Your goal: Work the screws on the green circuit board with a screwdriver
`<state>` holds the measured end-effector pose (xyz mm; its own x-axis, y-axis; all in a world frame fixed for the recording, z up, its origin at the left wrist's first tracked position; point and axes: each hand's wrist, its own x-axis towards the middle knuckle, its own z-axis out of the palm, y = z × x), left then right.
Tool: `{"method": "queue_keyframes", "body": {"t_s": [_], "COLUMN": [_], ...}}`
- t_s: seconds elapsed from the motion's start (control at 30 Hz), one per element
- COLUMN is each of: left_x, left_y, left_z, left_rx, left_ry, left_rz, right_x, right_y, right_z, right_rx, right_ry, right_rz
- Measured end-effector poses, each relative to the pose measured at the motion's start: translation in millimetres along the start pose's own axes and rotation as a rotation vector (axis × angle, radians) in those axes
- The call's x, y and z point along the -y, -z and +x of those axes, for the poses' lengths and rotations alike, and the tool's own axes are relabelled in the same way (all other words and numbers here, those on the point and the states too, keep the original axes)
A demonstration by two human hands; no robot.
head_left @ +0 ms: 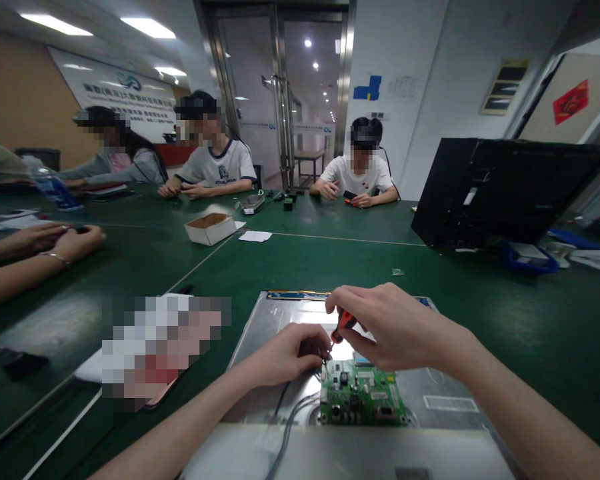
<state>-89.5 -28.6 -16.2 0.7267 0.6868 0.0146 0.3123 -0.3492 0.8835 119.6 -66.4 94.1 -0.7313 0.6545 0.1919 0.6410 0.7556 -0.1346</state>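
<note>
My right hand [387, 323] grips a small red and black screwdriver [343, 325], its shaft slanting down to the upper left corner of a green circuit board [364, 395]. Beside that corner, my left hand [299, 350] has its thumb and fingers pinched together close to the screwdriver tip; whatever they hold is too small to make out. The board lies on the silver metal back of a flat display panel [265, 323]. Grey cables [291, 427] run from the board's left side toward the panel's near edge.
Left of the panel lie blurred-out papers [165, 353]. A small white box [210, 228] stands farther back, and a black monitor [510, 190] at the right. Another person's hands [65, 243] are at the left; several people sit around the green table [320, 263].
</note>
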Motion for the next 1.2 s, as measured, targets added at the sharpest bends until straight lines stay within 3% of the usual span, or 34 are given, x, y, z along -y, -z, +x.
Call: {"method": "queue_keyframes", "body": {"t_s": [0.33, 0.67, 1.2], "left_x": [8.2, -1.6, 0.1], "left_y": [-0.9, 0.8, 0.5], "left_z": [-1.5, -0.7, -0.4], "left_rx": [0.016, -0.008, -0.005], "left_ry": [0.017, 0.014, 0.0], "left_rz": [0.01, 0.011, 0.032], "right_x": [-1.8, 0.5, -0.5], "right_y": [-1.0, 3.0, 1.0], "right_z": [2.5, -0.7, 1.3], "right_rx": [-0.024, 0.002, -0.014], "right_ry": [-0.002, 0.007, -0.007], "right_rz": [-0.044, 0.003, -0.014]}}
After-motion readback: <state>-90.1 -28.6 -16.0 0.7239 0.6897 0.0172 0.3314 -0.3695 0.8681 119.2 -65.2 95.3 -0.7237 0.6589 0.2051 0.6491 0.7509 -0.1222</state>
